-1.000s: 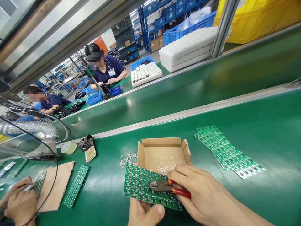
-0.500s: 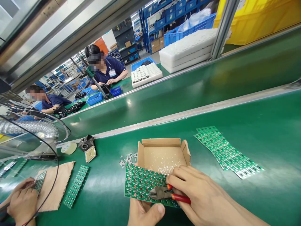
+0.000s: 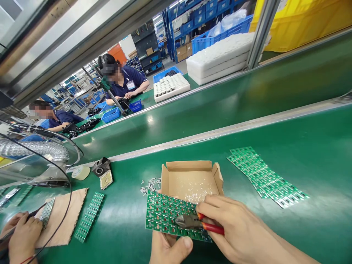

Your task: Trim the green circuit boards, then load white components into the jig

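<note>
My left hand (image 3: 172,249) grips a green circuit board panel (image 3: 162,214) from below, its thumb along the near edge. The panel carries rows of round holes and small parts. Wrapped round the red handles of the side cutters (image 3: 189,222) is my right hand (image 3: 228,223). The cutter jaws lie against the panel's upper face, near its middle; whether they touch a lead is too small to tell. Just behind the panel is an open cardboard box (image 3: 189,167) with many tiny clipped bits in it. Small grey-white parts (image 3: 150,186) lie beside the box's left wall.
More board panels (image 3: 264,176) overlap at the right. Another panel (image 3: 90,217) lies left, near a brown mat (image 3: 63,220) where a co-worker's hands (image 3: 23,234) hold a board. A tape roll (image 3: 80,172) and a soldering-iron stand (image 3: 101,167) sit behind. A black cable (image 3: 70,194) hangs at left.
My right hand and the side cutters have shifted slightly to the right along the panel. My left hand and the panel stay nearly still. The co-worker's hands at the left have moved a little.
</note>
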A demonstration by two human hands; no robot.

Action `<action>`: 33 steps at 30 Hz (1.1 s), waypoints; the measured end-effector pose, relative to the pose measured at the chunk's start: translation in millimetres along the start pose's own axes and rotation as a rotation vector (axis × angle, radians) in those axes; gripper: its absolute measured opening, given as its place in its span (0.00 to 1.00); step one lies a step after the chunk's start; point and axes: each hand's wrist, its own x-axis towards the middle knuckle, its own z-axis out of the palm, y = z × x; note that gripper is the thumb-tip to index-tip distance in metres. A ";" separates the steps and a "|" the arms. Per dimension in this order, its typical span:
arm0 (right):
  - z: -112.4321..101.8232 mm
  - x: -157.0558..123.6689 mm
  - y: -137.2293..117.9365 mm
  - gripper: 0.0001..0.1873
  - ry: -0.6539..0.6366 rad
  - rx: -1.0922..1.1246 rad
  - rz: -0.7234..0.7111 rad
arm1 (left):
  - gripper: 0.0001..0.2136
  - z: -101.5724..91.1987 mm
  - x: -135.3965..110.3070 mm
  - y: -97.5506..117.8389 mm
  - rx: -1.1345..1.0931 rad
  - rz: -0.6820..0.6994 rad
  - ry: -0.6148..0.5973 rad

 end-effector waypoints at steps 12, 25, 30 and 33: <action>7.8 -0.5 1.2 0.07 0.086 0.018 -0.044 | 0.39 6.5 3.7 1.1 -0.135 0.012 -0.112; 1.8 4.8 7.8 0.08 0.212 -0.074 -0.033 | 0.44 7.9 -6.7 0.1 -0.256 -0.075 -0.078; 1.8 8.0 13.4 0.10 0.299 -0.128 -0.050 | 0.50 11.7 -16.2 -5.1 -0.326 -0.159 0.008; 3.1 7.0 12.7 0.10 0.301 -0.113 -0.048 | 0.46 8.0 -15.9 -1.4 -0.246 -0.165 -0.040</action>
